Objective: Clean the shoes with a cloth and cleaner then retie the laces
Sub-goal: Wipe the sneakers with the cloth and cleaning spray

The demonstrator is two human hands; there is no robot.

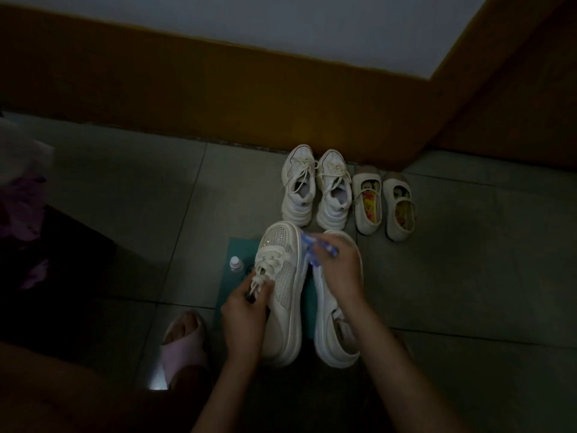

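Note:
Two white platform sneakers lie on a teal mat [231, 270] on the tiled floor. My left hand [245, 314] grips the left sneaker [282, 295] at its opening, just below the laces, and tilts it onto its side. My right hand [338, 270] is shut on a blue and white cloth [313, 246] and presses it against that sneaker's sole edge near the toe. The right sneaker [331, 326] rests flat under my right wrist, its front part hidden by the hand. A small clear bottle with a white cap [236, 264] stands on the mat left of the shoes.
Another pair of white laced sneakers [313, 189] stands by the brown skirting, with a pair of small white strap shoes [384, 203] to their right. My foot in a pink slipper [182, 345] is at lower left. A dark object with a plastic bag [22, 170] fills the left edge.

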